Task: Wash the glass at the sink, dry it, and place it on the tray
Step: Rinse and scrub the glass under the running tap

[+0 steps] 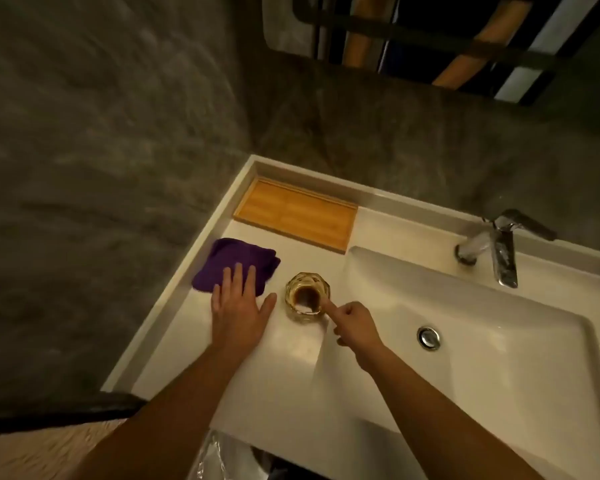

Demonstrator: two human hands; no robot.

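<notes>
The glass (307, 297) stands upright on the white counter (284, 368), just left of the sink basin (482, 358) and near its left rim. It is a faceted tumbler with an amber tint, and a brown film or residue shows inside it around the bottom. The right hand (352, 327) reaches in from the near right with its index finger stretched out and the other fingers curled into the palm; the fingertip sits at the glass's near-right rim, and whether it actually presses the rim or hovers just over it cannot be told. The left hand (239, 306) lies flat and palm-down to the left of the glass, fingers spread wide and holding nothing, the fingertips resting over the near edge of a folded purple cloth (234, 259) while the thumb points toward the glass without touching it. Farther back on the counter, beyond the cloth and the glass, a shallow wooden tray (295, 214) sits in the far left corner against the raised back edge. In the basin a round metal drain (429, 337) shows in the middle, and a chrome faucet (496, 251) stands at the far right, its spout angled over the basin. Grey stone-like walls (101, 133) meet behind the counter.
</notes>
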